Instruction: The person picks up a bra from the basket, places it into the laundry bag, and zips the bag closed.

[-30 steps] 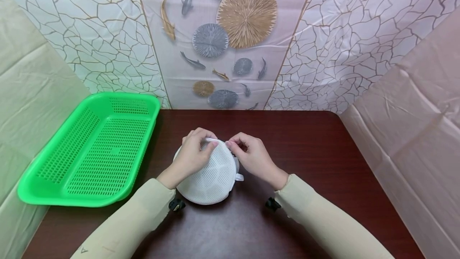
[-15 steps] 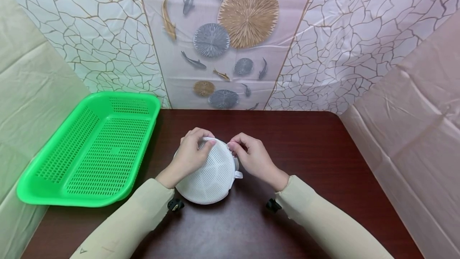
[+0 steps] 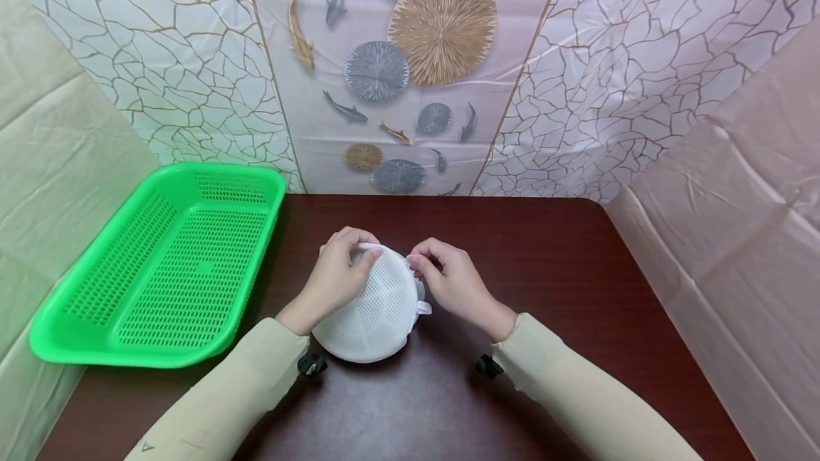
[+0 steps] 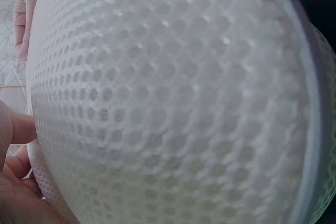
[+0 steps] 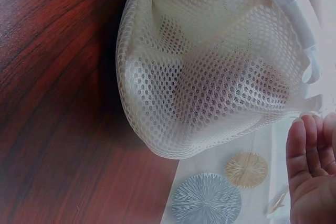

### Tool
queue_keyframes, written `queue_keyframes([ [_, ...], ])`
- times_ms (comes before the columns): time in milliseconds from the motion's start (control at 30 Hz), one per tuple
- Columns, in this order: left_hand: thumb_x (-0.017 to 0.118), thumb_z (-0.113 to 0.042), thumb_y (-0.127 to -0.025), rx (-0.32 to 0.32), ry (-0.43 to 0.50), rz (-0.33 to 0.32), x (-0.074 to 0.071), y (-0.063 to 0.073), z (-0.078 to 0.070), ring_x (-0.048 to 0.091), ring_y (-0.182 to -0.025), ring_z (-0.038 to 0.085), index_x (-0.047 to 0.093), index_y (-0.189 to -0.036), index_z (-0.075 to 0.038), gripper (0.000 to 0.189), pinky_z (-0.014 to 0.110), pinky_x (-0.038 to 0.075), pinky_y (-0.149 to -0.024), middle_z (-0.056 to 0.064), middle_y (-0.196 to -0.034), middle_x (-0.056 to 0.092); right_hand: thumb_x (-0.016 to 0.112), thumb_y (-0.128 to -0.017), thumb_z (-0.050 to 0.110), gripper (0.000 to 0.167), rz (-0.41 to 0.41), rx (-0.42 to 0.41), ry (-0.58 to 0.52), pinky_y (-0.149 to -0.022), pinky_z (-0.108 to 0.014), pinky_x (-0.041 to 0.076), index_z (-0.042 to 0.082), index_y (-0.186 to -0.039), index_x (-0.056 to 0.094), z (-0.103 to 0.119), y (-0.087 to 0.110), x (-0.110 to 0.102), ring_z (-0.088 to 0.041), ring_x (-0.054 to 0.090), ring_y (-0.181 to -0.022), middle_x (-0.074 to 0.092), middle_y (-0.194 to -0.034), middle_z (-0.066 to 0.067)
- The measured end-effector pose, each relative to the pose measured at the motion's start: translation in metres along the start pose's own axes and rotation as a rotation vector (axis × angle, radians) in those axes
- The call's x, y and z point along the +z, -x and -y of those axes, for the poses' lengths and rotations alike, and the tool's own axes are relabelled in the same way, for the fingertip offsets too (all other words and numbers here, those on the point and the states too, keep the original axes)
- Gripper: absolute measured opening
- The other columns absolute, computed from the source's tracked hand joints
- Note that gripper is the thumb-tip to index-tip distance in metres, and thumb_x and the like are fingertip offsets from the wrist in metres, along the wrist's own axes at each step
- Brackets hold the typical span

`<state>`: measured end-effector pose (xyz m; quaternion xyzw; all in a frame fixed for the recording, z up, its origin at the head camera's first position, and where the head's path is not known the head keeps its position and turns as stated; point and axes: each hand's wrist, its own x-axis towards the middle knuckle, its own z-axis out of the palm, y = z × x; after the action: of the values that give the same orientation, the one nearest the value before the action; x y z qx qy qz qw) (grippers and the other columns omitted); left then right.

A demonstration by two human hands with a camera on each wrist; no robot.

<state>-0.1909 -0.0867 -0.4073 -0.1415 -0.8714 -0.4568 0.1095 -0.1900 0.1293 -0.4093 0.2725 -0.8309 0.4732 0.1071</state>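
A round white mesh laundry bag (image 3: 374, 311) stands on the table between my hands, its flat face turned toward me. Piped trim runs round its edge, and a small white loop (image 3: 424, 307) sticks out at the right. My left hand (image 3: 342, 272) grips the top left of the rim, thumb on the near face and fingers behind. My right hand (image 3: 451, 279) pinches the bag's upper right edge between thumb and forefinger; the bit pinched is covered by the fingertips. In the right wrist view, the mesh side (image 5: 210, 72) bulges out, with a pale band (image 5: 294, 14) along its edge.
A green plastic basket (image 3: 253, 290) with slotted walls stands at the left of the dark red-brown table (image 3: 564, 290). Patterned cloth (image 3: 442, 27) hangs behind the table, and plain beige cloth (image 3: 737, 183) closes off the right side.
Both hands keep their hold. The left hand and the bag's top have shifted slightly left, while the right hand has moved a little right along the edge.
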Motion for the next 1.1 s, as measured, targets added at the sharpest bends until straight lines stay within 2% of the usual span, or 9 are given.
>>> queue_keyframes([
  [100, 0.066, -0.017, -0.091, -0.012, 0.002, 0.007, -0.0002, 0.0002, 0.0001, 0.052, -0.103, 0.024, 0.066, -0.098, -0.013, 0.008, 0.048, 0.032, -0.095, 0.003, -0.104, 0.062, 0.065, -0.093, 0.013, 0.005, 0.000, -0.005, 0.001, -0.061, -0.027, 0.050, 0.013, -0.089, 0.066, -0.0005, 0.0007, -0.0001, -0.023, 0.062, -0.067, 0.063, -0.077, 0.003],
  [367, 0.066, -0.018, -0.091, -0.048, 0.010, 0.004, -0.0011, -0.0008, 0.0041, 0.053, -0.102, 0.024, 0.065, -0.100, -0.014, 0.010, 0.045, 0.040, -0.089, 0.003, -0.105, 0.061, 0.065, -0.093, 0.014, 0.006, -0.005, -0.012, 0.007, -0.059, -0.029, 0.048, 0.015, -0.088, 0.066, -0.0003, 0.0022, -0.0004, -0.011, 0.057, -0.066, 0.063, -0.074, -0.007],
  [767, 0.066, -0.015, -0.091, -0.052, 0.051, -0.030, -0.0030, -0.0018, 0.0077, 0.055, -0.100, 0.024, 0.065, -0.099, -0.009, 0.010, 0.042, 0.043, -0.089, 0.006, -0.103, 0.060, 0.065, -0.094, 0.016, 0.006, -0.005, -0.016, 0.011, -0.059, -0.027, 0.048, 0.015, -0.088, 0.066, -0.0002, 0.0047, -0.0012, -0.010, 0.058, -0.066, 0.060, -0.075, 0.006],
  [1100, 0.065, -0.017, -0.092, -0.077, 0.051, -0.036, -0.0026, -0.0025, 0.0089, 0.056, -0.101, 0.024, 0.065, -0.099, -0.009, 0.010, 0.042, 0.044, -0.090, 0.005, -0.103, 0.059, 0.065, -0.094, 0.018, 0.008, -0.002, -0.025, 0.007, -0.059, -0.026, 0.046, 0.012, -0.089, 0.067, 0.0012, 0.0055, -0.0018, -0.011, 0.055, -0.067, 0.059, -0.074, 0.002],
])
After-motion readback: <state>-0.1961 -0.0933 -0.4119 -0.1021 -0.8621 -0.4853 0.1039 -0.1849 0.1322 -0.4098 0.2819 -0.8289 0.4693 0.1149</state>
